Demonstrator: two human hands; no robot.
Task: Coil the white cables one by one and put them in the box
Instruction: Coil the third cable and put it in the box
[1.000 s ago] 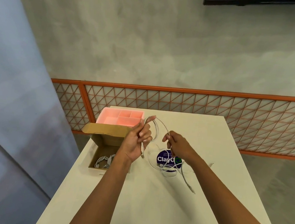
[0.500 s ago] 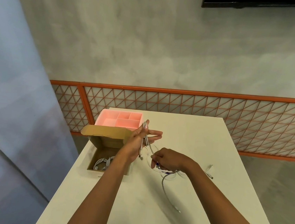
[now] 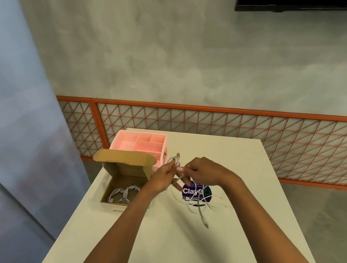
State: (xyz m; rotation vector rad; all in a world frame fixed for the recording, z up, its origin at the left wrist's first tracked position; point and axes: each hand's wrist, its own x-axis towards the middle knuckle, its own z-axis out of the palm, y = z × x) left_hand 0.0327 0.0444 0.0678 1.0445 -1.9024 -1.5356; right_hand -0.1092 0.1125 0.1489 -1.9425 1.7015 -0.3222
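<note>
White table (image 3: pixel 176 250) carries the box (image 3: pixel 123 179) at left, coiled cables (image 3: pixel 124 194) inside. Left hand (image 3: pixel 164 178) grips a cable (image 3: pixel 173 157) loop; right hand (image 3: pixel 205 170) pinches its strand, fingertips hidden, tail blurred over a sticker (image 3: pixel 196 191).

Table (image 3: pixel 176 250): box (image 3: pixel 127 180), pink organizer (image 3: pixel 140 148), sticker (image 3: pixel 196 192) (purple), cables (image 3: pixel 202 215).

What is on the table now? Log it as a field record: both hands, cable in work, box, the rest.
left hand: holds a small coil of the white cable above the table
right hand: pinches the same cable beside the coil
loose tail: hangs down to the white table
cardboard box: open, flap up, left of the hands
coiled cables: already in the box, count unclear
pink divided tray: behind the box
purple ClayGo sticker: under loose white loops
</note>
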